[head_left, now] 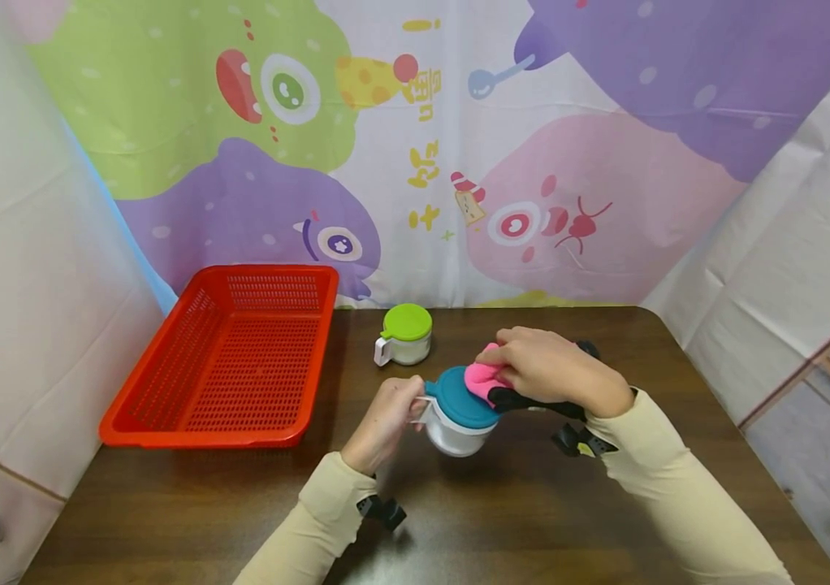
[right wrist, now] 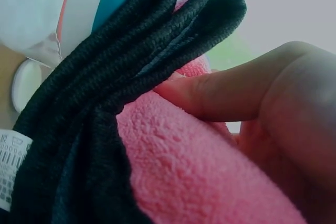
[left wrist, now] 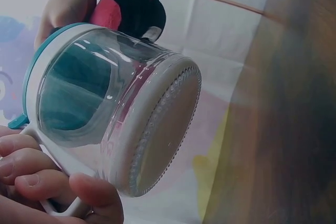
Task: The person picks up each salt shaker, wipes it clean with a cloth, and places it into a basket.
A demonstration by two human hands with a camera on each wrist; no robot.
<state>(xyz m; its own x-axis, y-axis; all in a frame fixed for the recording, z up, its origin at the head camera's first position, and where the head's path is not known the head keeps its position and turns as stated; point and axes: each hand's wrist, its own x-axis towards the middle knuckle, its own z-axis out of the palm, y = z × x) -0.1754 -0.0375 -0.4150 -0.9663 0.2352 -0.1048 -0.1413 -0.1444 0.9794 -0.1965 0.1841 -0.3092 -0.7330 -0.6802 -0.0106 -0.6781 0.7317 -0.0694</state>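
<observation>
A clear jar with a teal lid (head_left: 464, 398) and a white handle is held above the table, tilted. My left hand (head_left: 384, 422) grips it by the handle; the left wrist view shows the fingers curled round that handle (left wrist: 59, 157) and the jar's ribbed base (left wrist: 167, 129). In my right hand (head_left: 542, 367) is a bunched pink and black cloth (head_left: 484, 375), which touches the right side of the lid. The right wrist view shows the thumb pressing into the pink fleecy side (right wrist: 173, 150), with the black folds beside it.
A second jar with a lime green lid (head_left: 408, 323) stands farther back on the brown table (head_left: 532, 504). At the left is a red plastic basket (head_left: 305, 390) with slotted walls. A printed cartoon curtain (head_left: 444, 268) hangs behind the table.
</observation>
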